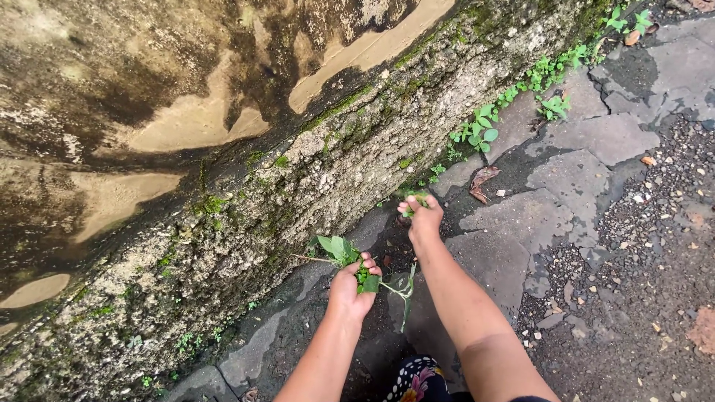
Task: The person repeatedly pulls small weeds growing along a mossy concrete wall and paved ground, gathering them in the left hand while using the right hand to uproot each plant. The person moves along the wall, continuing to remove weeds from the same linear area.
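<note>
My left hand (pixel 350 289) is closed around a bunch of pulled green weeds (pixel 344 253), whose leaves stick out to the left and whose stems hang down to the right. My right hand (pixel 423 218) reaches farther ahead and pinches a small green weed (pixel 412 198) at the foot of the wall. Both hands hover above cracked dark paving beside the wall base.
A rough, mossy, stained wall (pixel 223 149) fills the left side. More small weeds (pixel 514 93) grow along its base toward the upper right. Cracked stone paving (pixel 588 141) and gravel (pixel 655 246) lie to the right, with a dry brown leaf (pixel 482 182).
</note>
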